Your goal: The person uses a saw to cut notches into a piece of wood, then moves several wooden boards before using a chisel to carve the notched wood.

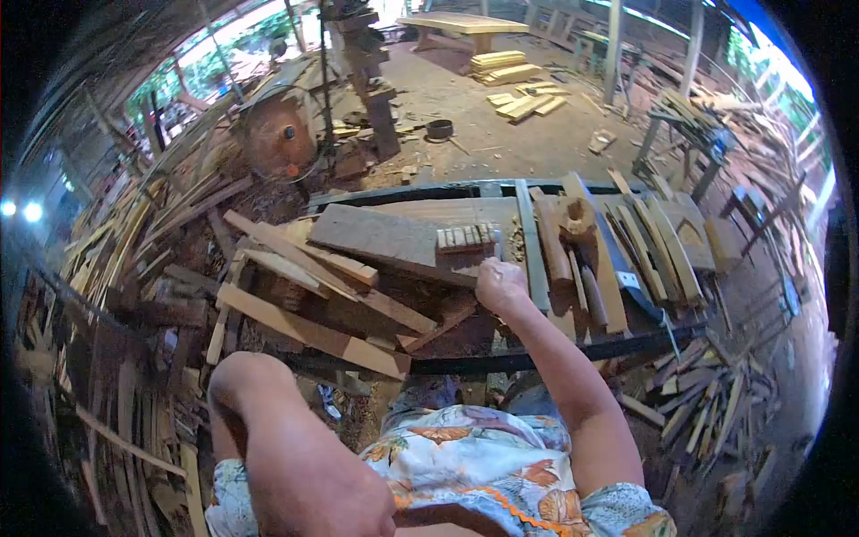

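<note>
My right hand (502,285) is closed at the near right end of a wide dark plank (376,240) on the workbench. Its fingers face away, so what they hold, if anything, is hidden. Just beyond the hand, a small block with a row of pale notched pieces (465,237) rests on the plank. A long grey-green strip (531,242) lies right of the hand. On the left, my arm is bent sharply, elbow forward and forearm folded back toward the camera; the left hand is out of the picture.
Loose wood strips (313,331) overlap on the bench's left. At its right lie a round wooden piece with a hole (577,217), a dark blade-like tool (632,285) and several boards. Offcuts (702,403) are heaped lower right. A fan (279,134) stands at the back left.
</note>
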